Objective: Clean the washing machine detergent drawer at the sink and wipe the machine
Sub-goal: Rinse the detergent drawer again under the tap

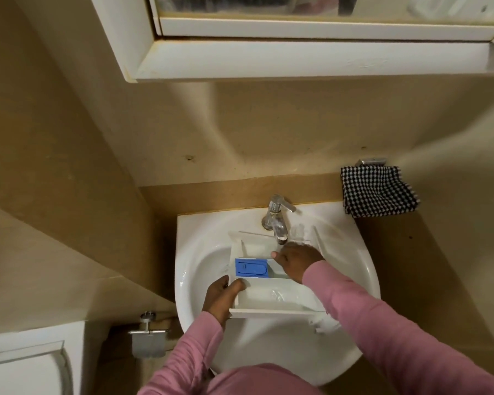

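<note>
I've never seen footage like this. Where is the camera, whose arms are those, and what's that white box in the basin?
There is no machine here. A person wears one wide-angle camera on the head, looking down, so the pink-sleeved arms are their own. The white box is a washing machine's detergent drawer with a blue insert, held over the sink below the tap. The left hand grips the drawer's left side. The right hand reaches into its far end, and what it does there cannot be seen. A checkered cloth hangs on the wall at the right.

Checkered towel (378, 192) — mirror cabinet (297, 58) — paper holder (144, 342)
</note>
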